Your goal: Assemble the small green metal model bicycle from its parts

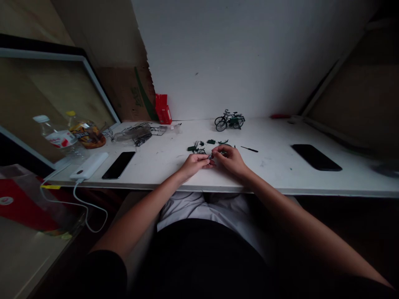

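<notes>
Nearest, on this side of the bicycle model [234, 121], the person's left hand [193, 165] and right hand [231, 159] meet, fingertips pinched narrow on a small metallic piece [210, 157] too tiny to make out. Between them and the bicycle model lie loose green parts [191, 148]; a thin dark tool [253, 150] rests nearer and right of it. Farther back, left of it, stands a red box [162, 110].

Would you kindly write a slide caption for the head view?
Left hand and right hand hold a small part before model bicycles on a white table.
</notes>
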Motion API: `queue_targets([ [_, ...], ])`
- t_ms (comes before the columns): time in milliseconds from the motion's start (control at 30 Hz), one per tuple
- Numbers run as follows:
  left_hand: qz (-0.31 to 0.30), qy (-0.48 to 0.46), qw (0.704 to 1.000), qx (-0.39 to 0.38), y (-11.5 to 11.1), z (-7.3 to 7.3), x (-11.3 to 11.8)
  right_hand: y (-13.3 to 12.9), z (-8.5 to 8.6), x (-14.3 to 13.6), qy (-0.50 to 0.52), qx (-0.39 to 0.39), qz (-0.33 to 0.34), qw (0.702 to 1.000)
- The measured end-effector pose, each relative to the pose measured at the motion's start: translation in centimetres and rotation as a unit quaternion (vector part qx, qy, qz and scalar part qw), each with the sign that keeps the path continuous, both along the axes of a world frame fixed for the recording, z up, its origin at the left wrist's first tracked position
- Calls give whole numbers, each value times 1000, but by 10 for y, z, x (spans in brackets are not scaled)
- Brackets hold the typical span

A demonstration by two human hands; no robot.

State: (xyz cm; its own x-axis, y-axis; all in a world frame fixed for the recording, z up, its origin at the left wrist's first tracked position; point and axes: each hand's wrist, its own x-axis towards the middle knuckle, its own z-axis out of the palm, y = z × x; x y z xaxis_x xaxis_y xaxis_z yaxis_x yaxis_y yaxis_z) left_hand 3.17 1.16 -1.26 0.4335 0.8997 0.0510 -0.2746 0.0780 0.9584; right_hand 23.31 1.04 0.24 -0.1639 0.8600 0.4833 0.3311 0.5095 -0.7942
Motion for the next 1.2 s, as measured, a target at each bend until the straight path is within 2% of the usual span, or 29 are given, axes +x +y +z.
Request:
queue_targets([
  [367, 9, -44, 997, -60, -4, 12, -1, 1, -2, 1, 20, -29, 2, 999],
  [667, 29, -45, 997, -60, -6, 15, 0, -3, 11, 4, 6, -17, -28, 999],
  [833, 23, -39, 997, -62, -5, 15, -2, 4, 14, 13, -6, 3, -28, 1000],
  [1200, 14, 7, 999, -44, -1, 18, -7, 24, 33, 57, -3, 1, -128, 992],
])
